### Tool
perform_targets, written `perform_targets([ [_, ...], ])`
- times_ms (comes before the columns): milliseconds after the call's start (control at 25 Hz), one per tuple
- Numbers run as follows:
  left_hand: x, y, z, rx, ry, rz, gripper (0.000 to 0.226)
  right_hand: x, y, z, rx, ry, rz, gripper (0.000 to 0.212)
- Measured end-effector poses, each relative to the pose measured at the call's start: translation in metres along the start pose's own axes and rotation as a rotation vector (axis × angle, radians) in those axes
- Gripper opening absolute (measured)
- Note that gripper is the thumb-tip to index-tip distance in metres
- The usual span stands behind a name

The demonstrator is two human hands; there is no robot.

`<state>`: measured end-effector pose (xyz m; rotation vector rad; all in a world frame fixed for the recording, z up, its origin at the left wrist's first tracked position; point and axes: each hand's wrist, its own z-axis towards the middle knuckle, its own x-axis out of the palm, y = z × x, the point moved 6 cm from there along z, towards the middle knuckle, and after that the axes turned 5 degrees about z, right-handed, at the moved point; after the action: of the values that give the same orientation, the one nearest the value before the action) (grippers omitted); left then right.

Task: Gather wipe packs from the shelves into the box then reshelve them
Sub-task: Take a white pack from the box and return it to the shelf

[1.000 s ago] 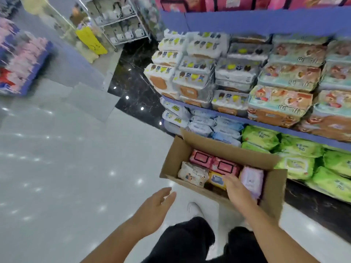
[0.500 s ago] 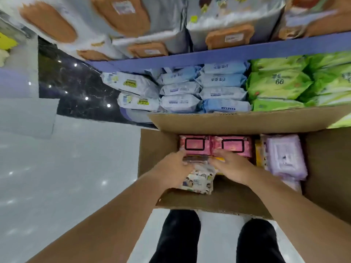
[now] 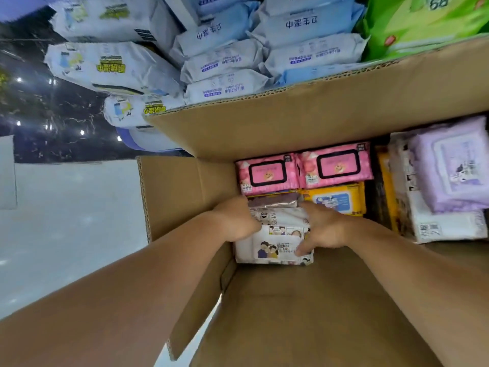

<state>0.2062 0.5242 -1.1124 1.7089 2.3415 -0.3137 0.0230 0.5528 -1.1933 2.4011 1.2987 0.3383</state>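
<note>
An open cardboard box (image 3: pixel 180 197) stands on the floor below me. Inside it a white wipe pack with cartoon figures (image 3: pixel 275 242) lies at the near left. My left hand (image 3: pixel 235 221) grips its left side and my right hand (image 3: pixel 320 229) grips its right side. Behind it lie two pink packs (image 3: pixel 267 173) (image 3: pixel 336 165) and a yellow pack (image 3: pixel 336 198). At the right of the box a purple pack (image 3: pixel 449 168) rests on a white pack (image 3: pixel 444 226).
Beyond the box, a low shelf holds blue-white packs (image 3: pixel 227 62), light blue packs (image 3: pixel 304 25) and green packs (image 3: pixel 423 25). Larger white packs (image 3: pixel 105 67) stick out at the shelf's left end. Pale floor (image 3: pixel 66 221) lies to the left.
My head has dropped much closer to the box. Both hands went into the box and closed on the sides of the white cartoon pack.
</note>
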Motion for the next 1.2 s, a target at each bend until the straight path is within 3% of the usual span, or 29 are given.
perform_targets([
  [120, 0.009, 0.005, 0.003, 0.006, 0.015, -0.027, 0.063, -0.001, -0.026, -0.009, -0.04, -0.135, 0.337, 0.108],
  [200, 0.012, 0.005, 0.005, -0.007, -0.079, -0.332, 0.073, -0.006, -0.047, -0.017, -0.052, -0.196, 0.646, 0.099],
  [320, 0.029, -0.006, 0.013, -0.021, -0.11, -0.757, 0.067, -0.021, -0.063, -0.027, -0.162, -0.171, 0.968, 0.089],
  [480, 0.046, 0.0, 0.027, -0.161, -0.171, -1.222, 0.034, -0.068, -0.079, -0.038, -0.268, -0.21, 1.088, 0.093],
  [560, 0.053, 0.017, 0.033, -0.269, -0.266, -0.977, 0.028, -0.093, -0.089, -0.044, -0.328, -0.246, 1.184, 0.072],
  [640, 0.067, 0.016, 0.038, -0.256, -0.253, -0.744, 0.047, -0.108, -0.091, -0.045, -0.384, -0.261, 1.268, 0.052],
  [720, 0.08, 0.01, 0.044, -0.317, -0.242, -0.759, 0.076, -0.115, -0.088, -0.047, -0.419, -0.265, 1.311, 0.047],
  [840, 0.085, 0.015, 0.054, -0.444, -0.339, -0.747, 0.076, -0.116, -0.083, -0.05, -0.468, -0.245, 1.31, 0.05],
  [1040, 0.104, 0.034, 0.091, -0.347, -0.3, -0.683, 0.1, -0.118, -0.09, -0.044, -0.481, -0.278, 1.334, 0.052],
  [1200, 0.114, 0.038, 0.11, -0.297, -0.227, -0.845, 0.116, -0.119, -0.093, -0.039, -0.48, -0.301, 1.347, 0.055],
])
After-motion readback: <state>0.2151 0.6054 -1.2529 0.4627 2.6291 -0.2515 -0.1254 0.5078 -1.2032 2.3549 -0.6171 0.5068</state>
